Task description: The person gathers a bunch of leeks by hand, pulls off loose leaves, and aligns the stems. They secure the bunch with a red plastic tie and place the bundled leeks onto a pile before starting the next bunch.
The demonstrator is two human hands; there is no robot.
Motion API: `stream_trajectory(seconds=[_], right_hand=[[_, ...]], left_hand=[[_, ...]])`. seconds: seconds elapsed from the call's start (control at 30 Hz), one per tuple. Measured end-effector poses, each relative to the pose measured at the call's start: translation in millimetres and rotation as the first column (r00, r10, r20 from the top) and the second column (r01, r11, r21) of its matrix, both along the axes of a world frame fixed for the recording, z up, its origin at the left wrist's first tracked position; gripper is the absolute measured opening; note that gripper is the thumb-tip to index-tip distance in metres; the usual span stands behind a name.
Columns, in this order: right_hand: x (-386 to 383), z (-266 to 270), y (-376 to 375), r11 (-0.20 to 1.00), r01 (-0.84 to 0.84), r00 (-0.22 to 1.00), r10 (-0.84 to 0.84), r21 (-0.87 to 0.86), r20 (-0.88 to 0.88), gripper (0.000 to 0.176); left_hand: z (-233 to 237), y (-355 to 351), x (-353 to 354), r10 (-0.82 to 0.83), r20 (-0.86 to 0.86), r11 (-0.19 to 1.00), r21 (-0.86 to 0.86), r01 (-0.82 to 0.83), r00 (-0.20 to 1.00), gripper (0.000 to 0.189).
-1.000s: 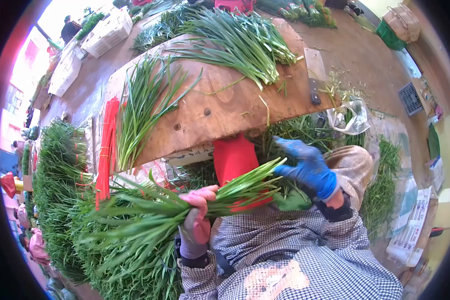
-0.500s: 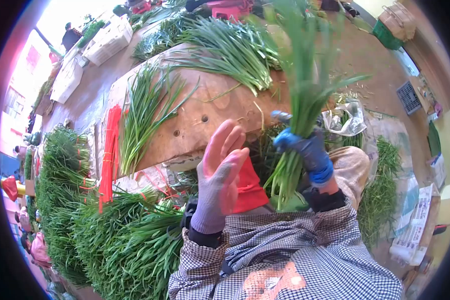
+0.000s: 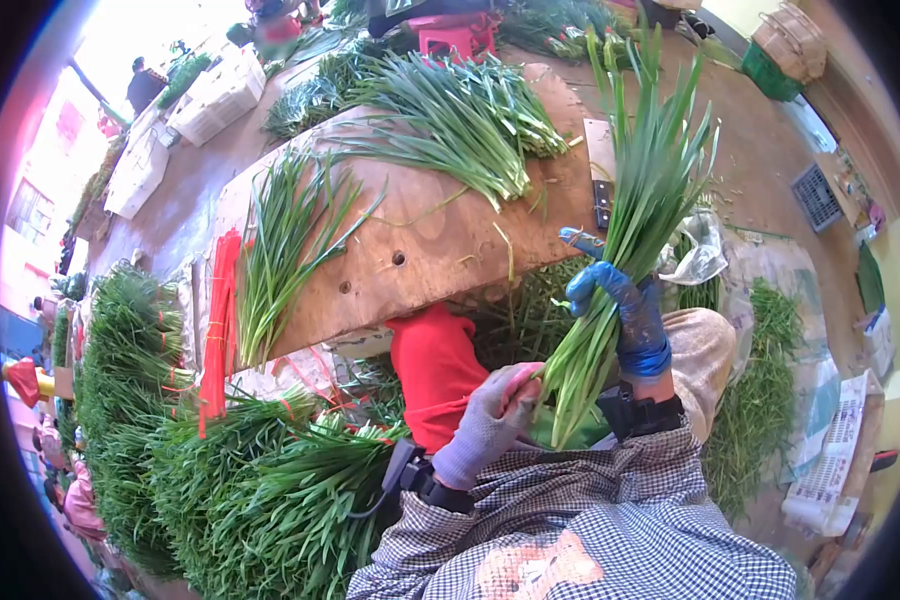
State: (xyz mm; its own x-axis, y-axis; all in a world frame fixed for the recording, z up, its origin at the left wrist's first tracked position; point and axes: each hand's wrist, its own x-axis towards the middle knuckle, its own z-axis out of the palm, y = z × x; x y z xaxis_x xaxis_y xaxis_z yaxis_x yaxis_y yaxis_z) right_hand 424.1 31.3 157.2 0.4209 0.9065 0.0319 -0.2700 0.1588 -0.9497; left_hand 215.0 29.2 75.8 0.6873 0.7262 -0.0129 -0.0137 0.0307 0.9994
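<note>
Passable over the middle of the wooden board (image 3: pixel 435 257), between loose stalks (image 3: pixel 282 255) on the left and a larger pile (image 3: pixel 450 125) on the far side, but blocked on the right by the held bunch (image 3: pixel 655 190) and on the near left by heaped bundles (image 3: pixel 260 490).

Wooden board (image 3: pixel 440 245), green stalks (image 3: pixel 460 130), knife (image 3: pixel 602 203)

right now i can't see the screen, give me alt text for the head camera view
The blue-gloved right hand grips a bunch of long green leaves, tips up, with the grey-gloved left hand beside its pale lower stems. Beyond, two loose piles of similar leaves lie on a wooden board.
</note>
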Motion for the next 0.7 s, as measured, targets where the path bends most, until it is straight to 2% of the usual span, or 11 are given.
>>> stream_trajectory(seconds=[0.03,0.07,0.13,0.17,0.27,0.3,0.37,0.4,0.57,0.67,0.7], right_hand=[[1,-3,1,1.0,0.004,1.0,-0.004,-0.001,0.011,0.044],[3,-4,1,1.0,-0.005,1.0,0.005,0.0,0.005,0.044],[9,-6,-1,1.0,0.007,0.997,-0.008,-0.017,-0.081,0.044],[17,-10,-2,1.0,0.003,0.996,-0.004,-0.014,-0.088,0.044],[60,-18,-7,0.97,0.239,0.971,-0.239,0.038,-0.004,0.036],[75,-6,-9,0.961,0.269,0.962,-0.271,0.068,0.02,0.036],[90,32,-17,0.93,0.345,0.936,-0.35,0.128,0.024,0.047],[104,38,-21,0.922,0.361,0.928,-0.37,0.142,0.043,0.051],[135,58,-35,0.941,0.295,0.949,-0.309,0.168,0.065,0.047],[118,45,-28,0.962,0.263,0.965,-0.262,0.072,-0.021,0.035],[113,36,-22,0.974,0.22,0.975,-0.217,0.06,-0.046,0.036]], left_hand=[[0,2,-6,0.054,-0.089,0.958,0.285,-0.027,0.995,0.032],[1,3,-12,0.063,-0.095,0.958,0.286,-0.034,0.993,0.032],[10,6,-22,0.085,-0.044,0.994,-0.065,-0.087,0.995,0.031],[12,9,-29,0.089,-0.051,0.994,-0.061,-0.092,0.995,0.031],[-1,18,-49,0.285,-0.539,0.868,0.497,0.025,0.792,0.024],[-2,17,-48,0.285,-0.538,0.864,0.503,0.031,0.793,0.024],[-3,11,-42,0.353,-0.803,0.663,0.577,0.477,0.481,0.02],[-11,9,-36,0.287,-0.914,0.644,0.405,0.65,0.285,0.03],[39,7,-4,0.24,-0.908,0.594,0.417,0.688,0.342,0.068],[63,22,14,0.162,-0.821,0.725,0.476,0.498,0.548,0.083],[67,28,23,0.016,-0.612,0.863,0.408,0.298,0.791,0.091]])
